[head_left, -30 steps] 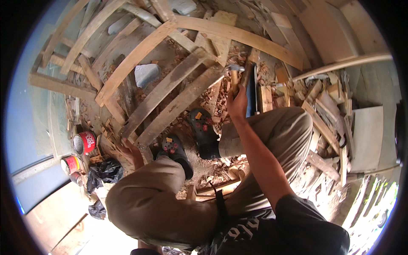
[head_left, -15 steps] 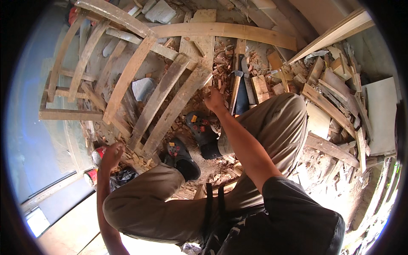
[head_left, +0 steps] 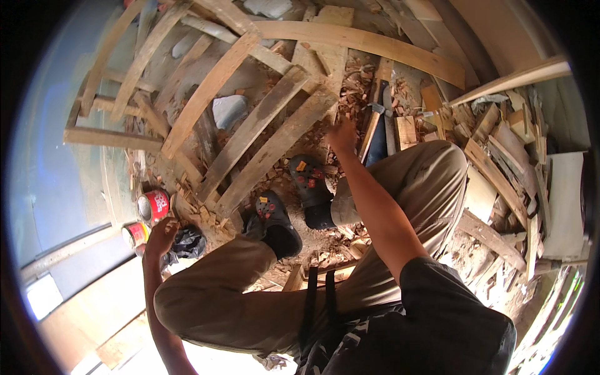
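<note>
Nearest, our left hand (head_left: 161, 236) hangs loosely curled, holding nothing, beside a black bag (head_left: 187, 240) and two red cans (head_left: 153, 205) on the floor's left side. Farther, right hand (head_left: 342, 134) spreads open, empty, just beside a hammer (head_left: 374, 125) amid wood chips; planks (head_left: 269, 147) beyond.

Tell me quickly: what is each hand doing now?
Left hand: open, holding nothing, near the red can.
Right hand: empty, near the hammer; open or closed cannot be told.

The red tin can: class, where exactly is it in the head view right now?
The red tin can lies on its side at the left of the head view, just above the left hand, beside a second can and a black bag.
</note>
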A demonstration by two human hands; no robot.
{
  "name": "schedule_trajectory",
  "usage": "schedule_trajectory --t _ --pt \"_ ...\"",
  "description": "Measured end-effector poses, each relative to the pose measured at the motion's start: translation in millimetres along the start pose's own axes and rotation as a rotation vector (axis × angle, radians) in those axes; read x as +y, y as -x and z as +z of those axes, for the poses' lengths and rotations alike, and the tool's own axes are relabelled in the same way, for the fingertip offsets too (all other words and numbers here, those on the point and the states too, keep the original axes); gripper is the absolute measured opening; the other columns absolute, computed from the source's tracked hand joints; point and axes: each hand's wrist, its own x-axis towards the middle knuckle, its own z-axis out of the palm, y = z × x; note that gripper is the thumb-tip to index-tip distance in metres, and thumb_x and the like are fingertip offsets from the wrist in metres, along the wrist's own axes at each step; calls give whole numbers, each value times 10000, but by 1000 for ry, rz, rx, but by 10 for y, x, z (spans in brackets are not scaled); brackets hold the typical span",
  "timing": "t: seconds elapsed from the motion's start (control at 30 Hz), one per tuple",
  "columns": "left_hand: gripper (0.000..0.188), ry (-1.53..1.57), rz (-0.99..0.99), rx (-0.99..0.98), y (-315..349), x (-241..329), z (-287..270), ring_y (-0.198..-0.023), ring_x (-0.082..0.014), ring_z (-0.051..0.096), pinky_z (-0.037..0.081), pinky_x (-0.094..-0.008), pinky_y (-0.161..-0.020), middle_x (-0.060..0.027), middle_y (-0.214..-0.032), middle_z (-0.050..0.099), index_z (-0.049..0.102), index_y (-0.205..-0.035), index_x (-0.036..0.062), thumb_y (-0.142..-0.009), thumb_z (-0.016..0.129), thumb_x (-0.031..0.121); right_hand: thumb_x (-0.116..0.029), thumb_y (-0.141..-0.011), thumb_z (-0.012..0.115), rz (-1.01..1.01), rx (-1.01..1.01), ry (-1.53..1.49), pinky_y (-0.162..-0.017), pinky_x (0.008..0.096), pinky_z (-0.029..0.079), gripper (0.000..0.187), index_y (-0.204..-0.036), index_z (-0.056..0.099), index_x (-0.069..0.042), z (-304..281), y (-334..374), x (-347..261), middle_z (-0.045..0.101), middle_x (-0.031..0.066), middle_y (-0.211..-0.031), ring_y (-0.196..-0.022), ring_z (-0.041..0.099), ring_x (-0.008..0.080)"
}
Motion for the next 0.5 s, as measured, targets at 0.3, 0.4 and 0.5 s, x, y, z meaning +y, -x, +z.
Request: schedule_trajectory --t 0.3,0.4,0.5 --pt "394 -108 -42 99 480 -175 -452 -1159 -357 604 474 -430 -978 -191 -1233 642 599 -1276 78 -979 594 335 -479 -888 666 280 215 452 -997 552 376 764 -1384 373 23 -498 540 -432 406 208 -1369 -1268 408 385" --pt "417 210 23 93 399 288 -507 -1169 -342 608 478 -414 -974 -181 -1240 646 591 -1294 75 -980 597 349 -363 -875 726 -47 274 297 -948 533 421 719 -1365 384 37 -391 212 -211 448 221 -1304 -1230 449 375" --pt "411 -6 -73 214 723 -121 -251 -1180 -342 605 472 -408 -990 -179 -1279 632 577 -1324 88 -987 586 324 -317 -781 814 -91 107 199 -948 505 440 824 -1376 357 24 -223 144 -314 462 237 -1314 -1192 498 378"
